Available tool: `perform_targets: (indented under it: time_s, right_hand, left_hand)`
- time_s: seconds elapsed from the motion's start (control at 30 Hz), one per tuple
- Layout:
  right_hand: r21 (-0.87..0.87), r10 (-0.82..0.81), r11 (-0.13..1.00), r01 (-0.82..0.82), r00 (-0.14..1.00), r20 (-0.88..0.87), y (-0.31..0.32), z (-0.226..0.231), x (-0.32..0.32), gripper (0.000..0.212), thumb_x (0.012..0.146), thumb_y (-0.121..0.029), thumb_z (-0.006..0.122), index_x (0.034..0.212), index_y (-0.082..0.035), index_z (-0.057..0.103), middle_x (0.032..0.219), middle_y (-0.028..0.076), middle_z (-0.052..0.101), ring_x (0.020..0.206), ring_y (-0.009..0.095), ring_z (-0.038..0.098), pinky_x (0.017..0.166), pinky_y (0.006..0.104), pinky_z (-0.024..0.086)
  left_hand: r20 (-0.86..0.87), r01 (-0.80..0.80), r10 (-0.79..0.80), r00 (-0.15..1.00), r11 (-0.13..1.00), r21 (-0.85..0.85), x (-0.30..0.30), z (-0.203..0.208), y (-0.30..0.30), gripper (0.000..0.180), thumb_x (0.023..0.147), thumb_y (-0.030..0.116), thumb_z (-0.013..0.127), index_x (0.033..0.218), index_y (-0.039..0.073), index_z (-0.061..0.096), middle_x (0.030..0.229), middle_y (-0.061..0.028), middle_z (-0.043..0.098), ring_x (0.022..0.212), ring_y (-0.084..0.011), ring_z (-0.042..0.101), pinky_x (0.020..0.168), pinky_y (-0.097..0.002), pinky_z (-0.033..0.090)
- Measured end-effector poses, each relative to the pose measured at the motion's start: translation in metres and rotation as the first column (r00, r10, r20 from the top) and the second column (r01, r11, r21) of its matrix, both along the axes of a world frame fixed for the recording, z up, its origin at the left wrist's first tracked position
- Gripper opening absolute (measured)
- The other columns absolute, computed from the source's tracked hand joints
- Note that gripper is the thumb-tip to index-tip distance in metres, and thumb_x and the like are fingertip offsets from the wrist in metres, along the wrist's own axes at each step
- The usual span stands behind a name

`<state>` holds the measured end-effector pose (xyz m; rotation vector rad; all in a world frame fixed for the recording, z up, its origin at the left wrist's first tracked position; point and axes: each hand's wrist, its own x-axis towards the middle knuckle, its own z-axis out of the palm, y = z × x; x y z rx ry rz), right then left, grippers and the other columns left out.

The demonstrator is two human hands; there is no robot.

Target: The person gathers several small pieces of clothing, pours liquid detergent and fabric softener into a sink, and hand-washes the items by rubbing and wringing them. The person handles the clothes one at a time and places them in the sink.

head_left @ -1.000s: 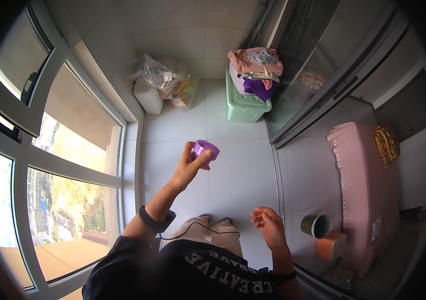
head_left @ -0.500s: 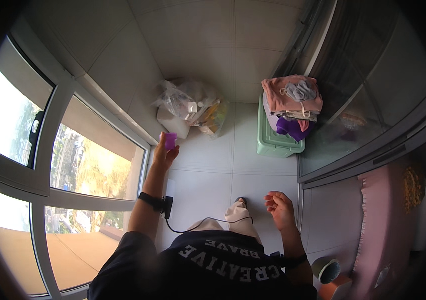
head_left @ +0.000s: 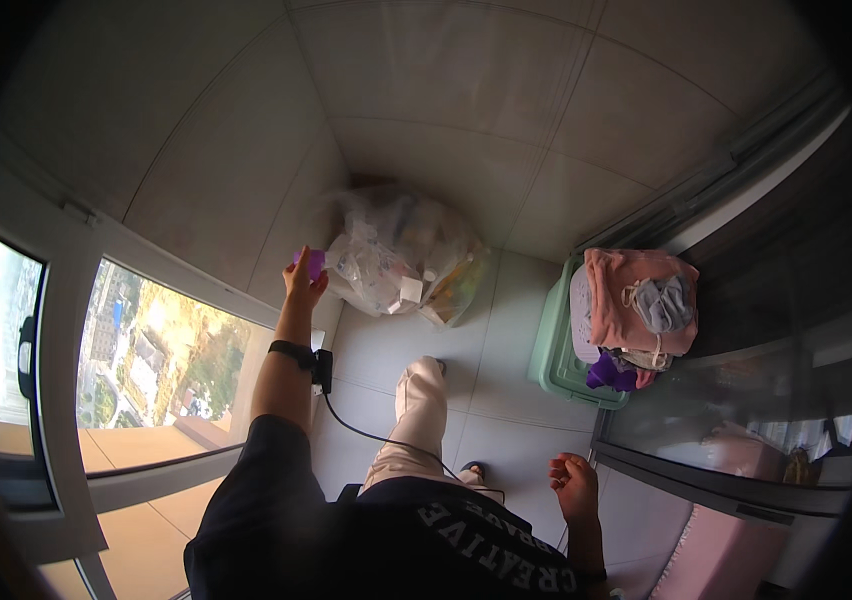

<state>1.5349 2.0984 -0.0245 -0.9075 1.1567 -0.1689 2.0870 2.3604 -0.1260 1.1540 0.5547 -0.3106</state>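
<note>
Head view: the left hand [head_left: 303, 285] is reaching out, its fingers wrapping a small purple cup [head_left: 312, 262] right beside the clear plastic bag [head_left: 396, 255] on the floor. The right hand [head_left: 573, 480] is hanging low, loosely curling, holding nothing, well apart.

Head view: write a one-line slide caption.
Left hand holds a purple cup up by the clear plastic bag; right hand hangs empty.
</note>
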Motion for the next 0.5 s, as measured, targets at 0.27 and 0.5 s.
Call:
perform_targets:
  time_s: [0.27,0.5]
  right_hand:
    - [0.108,-0.076,0.99,0.086,0.993,-0.095,-0.016,0.021,0.144,0.02,0.093,-0.013,0.043,0.106,-0.003,0.054,0.092,0.009,0.06,0.075,0.017,0.056,0.065,0.0286,0.043]
    - [0.14,-0.155,0.976,0.166,0.984,-0.087,-0.03,0.021,0.197,0.019,0.092,-0.013,0.046,0.106,-0.003,0.054,0.091,0.009,0.062,0.075,0.017,0.057,0.066,0.0293,0.045]
  left_hand:
    - [-0.218,0.244,-0.115,0.969,0.59,0.77,0.148,-0.12,-0.033,0.049,0.071,0.035,0.075,0.107,0.008,0.054,0.08,-0.0076,0.056,0.05,-0.0173,0.052,0.039,-0.0277,0.044]
    - [-0.354,0.395,-0.187,0.916,0.565,0.724,0.183,-0.145,-0.041,0.084,0.074,0.027,0.072,0.142,0.009,0.027,0.077,-0.0077,0.058,0.049,-0.015,0.051,0.037,-0.0258,0.041]
